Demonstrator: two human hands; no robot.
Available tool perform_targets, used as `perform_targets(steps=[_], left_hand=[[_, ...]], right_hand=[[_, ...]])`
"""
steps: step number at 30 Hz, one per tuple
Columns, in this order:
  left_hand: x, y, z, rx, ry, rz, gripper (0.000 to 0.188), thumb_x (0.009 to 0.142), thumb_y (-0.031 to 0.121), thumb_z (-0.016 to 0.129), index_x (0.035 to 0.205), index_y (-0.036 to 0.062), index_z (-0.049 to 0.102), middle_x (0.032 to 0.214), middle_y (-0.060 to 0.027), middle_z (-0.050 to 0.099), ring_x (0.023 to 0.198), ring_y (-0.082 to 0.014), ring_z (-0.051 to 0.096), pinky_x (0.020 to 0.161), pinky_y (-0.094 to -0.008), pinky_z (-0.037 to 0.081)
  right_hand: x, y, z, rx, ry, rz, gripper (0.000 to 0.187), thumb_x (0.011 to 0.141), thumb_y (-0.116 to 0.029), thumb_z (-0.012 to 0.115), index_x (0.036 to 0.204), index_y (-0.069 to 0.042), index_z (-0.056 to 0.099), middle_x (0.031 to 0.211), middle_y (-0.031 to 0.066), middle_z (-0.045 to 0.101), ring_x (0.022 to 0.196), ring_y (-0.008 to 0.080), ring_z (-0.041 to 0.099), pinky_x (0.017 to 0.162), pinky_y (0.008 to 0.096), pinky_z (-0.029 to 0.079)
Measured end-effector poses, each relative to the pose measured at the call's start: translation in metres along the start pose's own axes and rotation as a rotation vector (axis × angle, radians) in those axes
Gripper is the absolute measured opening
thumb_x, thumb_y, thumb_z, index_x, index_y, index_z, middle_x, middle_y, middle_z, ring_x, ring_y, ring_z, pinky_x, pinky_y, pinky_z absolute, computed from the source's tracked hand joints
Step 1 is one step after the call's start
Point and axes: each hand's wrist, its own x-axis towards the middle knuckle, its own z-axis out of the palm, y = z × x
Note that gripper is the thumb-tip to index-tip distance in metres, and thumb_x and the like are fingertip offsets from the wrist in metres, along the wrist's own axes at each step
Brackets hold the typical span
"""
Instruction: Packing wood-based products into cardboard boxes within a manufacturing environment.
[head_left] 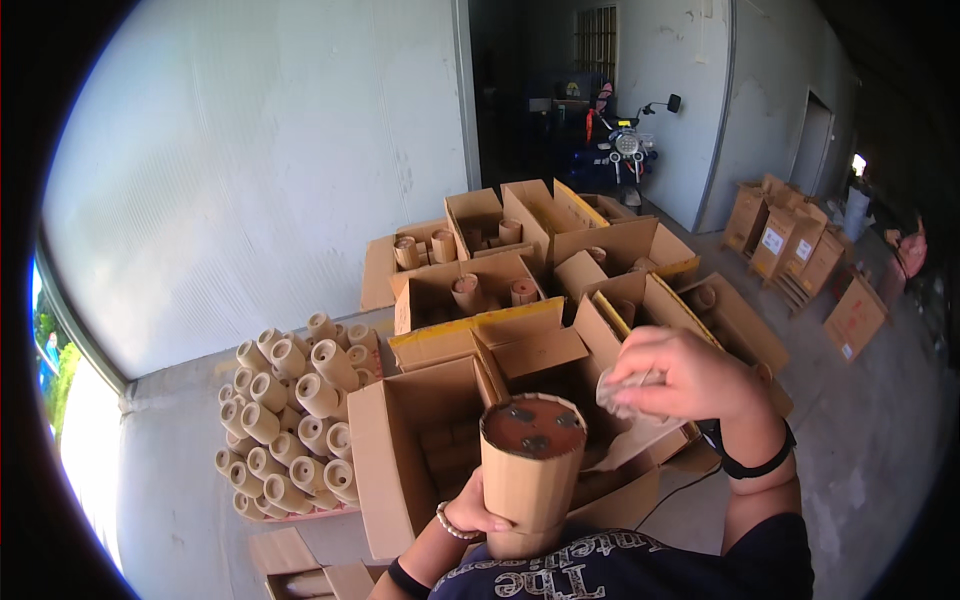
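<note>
My left hand (472,508) is wrapped round the lower side of a tapered cylinder (533,480) in tan corrugated cardboard, held upright close to my chest. Its round reddish-brown top shows several dark patches. To the right and a little above it, my right hand (680,370) is closed on a crumpled pale cloth (628,392), apart from the cylinder. Just beyond my left hand stands an open cardboard box (375,470) with cardboard-wrapped pieces dim inside it.
Several more open boxes (510,275) stand ahead, some holding wrapped cylinders (466,292). Pale hollow-ended pots (290,440) are piled on the floor at left. A motorcycle (625,145) is in the doorway; closed cartons (780,240) stand at right.
</note>
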Motion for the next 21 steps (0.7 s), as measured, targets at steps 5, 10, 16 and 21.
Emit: perform_targets(steps=[5,10,16,21], left_hand=[[0.000,-0.014,-0.031,-0.148,0.231,0.050,0.078,0.062,0.038,0.069,0.121,0.0004,0.035,0.111,-0.0128,0.050,0.101,-0.0245,0.050,0.086,-0.0387,0.041],[0.018,0.003,-0.036,-0.733,0.552,0.102,0.059,0.071,0.053,0.052,0.111,0.0094,0.047,0.102,-0.0115,0.056,0.091,-0.0283,0.054,0.079,-0.0423,0.045],[0.031,0.013,-0.046,-0.766,0.606,0.255,0.059,0.072,0.054,0.049,0.112,0.0106,0.047,0.105,-0.0116,0.055,0.095,-0.0303,0.052,0.083,-0.0457,0.042],[0.036,0.021,-0.046,-0.710,0.710,0.331,0.062,0.074,0.054,0.046,0.117,0.0103,0.042,0.113,-0.0150,0.049,0.102,-0.0341,0.048,0.087,-0.0492,0.039]], right_hand=[[-0.021,0.053,0.020,1.255,0.568,0.319,0.026,0.082,-0.021,0.054,0.099,-0.002,0.053,0.092,0.0080,0.058,0.082,0.0174,0.057,0.071,0.0296,0.048],[-0.046,0.118,0.111,1.777,0.552,0.508,0.029,0.084,-0.022,0.045,0.105,-0.003,0.051,0.097,0.0110,0.058,0.087,0.0223,0.056,0.076,0.0359,0.047],[-0.038,0.072,0.145,1.140,0.763,0.361,0.038,0.078,-0.001,0.053,0.112,0.000,0.037,0.099,0.0065,0.051,0.087,0.0117,0.051,0.074,0.0264,0.044],[-0.013,0.026,0.126,0.184,0.647,-0.101,0.036,0.079,-0.006,0.054,0.110,0.001,0.037,0.106,0.0145,0.038,0.090,0.0226,0.046,0.080,0.0311,0.038]])
